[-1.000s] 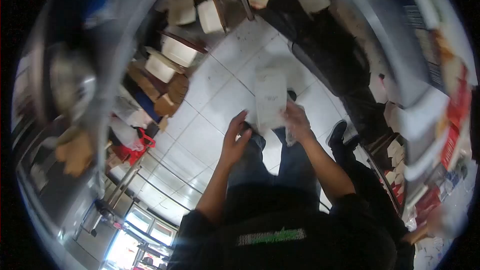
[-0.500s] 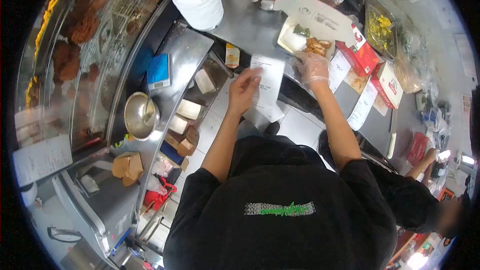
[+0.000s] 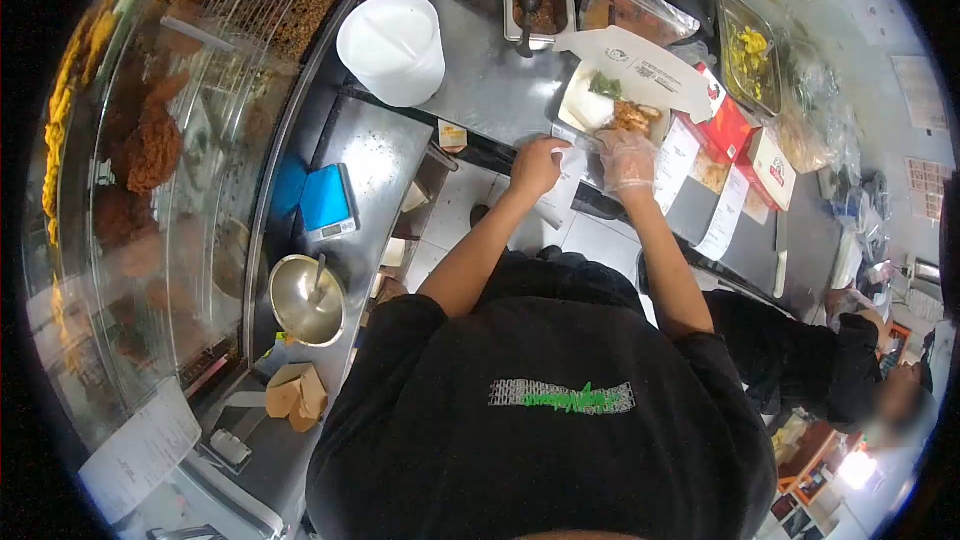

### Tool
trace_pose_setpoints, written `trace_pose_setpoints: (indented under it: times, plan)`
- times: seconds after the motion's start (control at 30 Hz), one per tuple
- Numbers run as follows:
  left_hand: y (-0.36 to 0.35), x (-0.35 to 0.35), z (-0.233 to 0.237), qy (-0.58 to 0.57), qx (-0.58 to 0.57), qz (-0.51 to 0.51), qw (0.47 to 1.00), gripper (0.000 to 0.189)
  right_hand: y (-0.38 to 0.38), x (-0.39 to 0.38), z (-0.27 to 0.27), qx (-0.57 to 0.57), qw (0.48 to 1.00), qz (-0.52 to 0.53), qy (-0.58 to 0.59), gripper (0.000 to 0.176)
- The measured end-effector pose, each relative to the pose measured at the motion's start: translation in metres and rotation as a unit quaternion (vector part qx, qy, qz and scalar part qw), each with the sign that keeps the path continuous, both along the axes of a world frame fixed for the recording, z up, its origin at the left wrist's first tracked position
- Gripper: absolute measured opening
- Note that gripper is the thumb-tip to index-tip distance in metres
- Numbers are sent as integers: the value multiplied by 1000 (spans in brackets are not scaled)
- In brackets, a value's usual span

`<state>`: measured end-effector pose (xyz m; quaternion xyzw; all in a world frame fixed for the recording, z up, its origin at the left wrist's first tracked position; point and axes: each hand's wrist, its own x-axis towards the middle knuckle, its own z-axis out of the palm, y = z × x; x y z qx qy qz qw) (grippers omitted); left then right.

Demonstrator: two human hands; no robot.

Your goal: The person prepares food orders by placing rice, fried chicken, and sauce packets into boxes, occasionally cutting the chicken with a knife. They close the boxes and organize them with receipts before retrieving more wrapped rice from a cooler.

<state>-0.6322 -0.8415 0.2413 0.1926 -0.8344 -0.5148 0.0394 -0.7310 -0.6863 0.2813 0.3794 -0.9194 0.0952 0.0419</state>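
My bare left hand [image 3: 537, 168] is closed on a white paper receipt [image 3: 568, 180] at the counter's front edge. The receipt hangs in front of an open cardboard food box [image 3: 575, 118] and partly over the floor. My right hand [image 3: 628, 162], in a clear plastic glove, has its fingers curled at the box's front right edge; its fingertips are partly hidden. White rice [image 3: 587, 105], green leaves [image 3: 605, 85] and browned chicken pieces [image 3: 637, 117] lie in the box. Its lid [image 3: 640, 65] is tipped back.
Printed receipts [image 3: 722, 215] and red-and-white boxes [image 3: 768, 175] lie to the right. A white tub [image 3: 392, 50], blue-topped scale [image 3: 328, 202] and metal bowl [image 3: 308, 300] stand left. Metal food trays [image 3: 540, 0] line the back. A co-worker [image 3: 800, 350] is at the lower right.
My left hand has brought the receipt up and right, close to the box and my right hand. The gloved hand stays at the box's front edge. The camera view has shifted.
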Motion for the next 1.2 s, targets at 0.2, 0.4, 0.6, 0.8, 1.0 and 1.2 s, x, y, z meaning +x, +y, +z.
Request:
trace_pose_setpoints:
  times: [0.2, 0.4, 0.6, 0.8, 1.0, 1.2]
  plan:
    - [14, 5, -3, 42, -41, 52, 997, 18, 6, -10, 2, -18, 999, 35, 28, 15]
    - [30, -31, -8, 147, -208, 145, 956, 15, 5, -23, -17, -65, 994, 55, 62, 17]
    - [42, -23, -18, 186, -224, 205, 934, 24, 0, -26, -10, -15, 999, 34, -6, 19]
    - [51, 96, -23, 193, -219, 222, 930, 26, 7, -28, 3, -71, 993, 89, -10, 19]
    - [133, 303, -86, 6, -180, 353, 918, 22, 44, 22, 51, -264, 938, 162, -154, 14]
    - [380, 535, -301, -355, 170, 380, 837, 52, 19, 169, 8, -83, 801, 517, -290, 16]
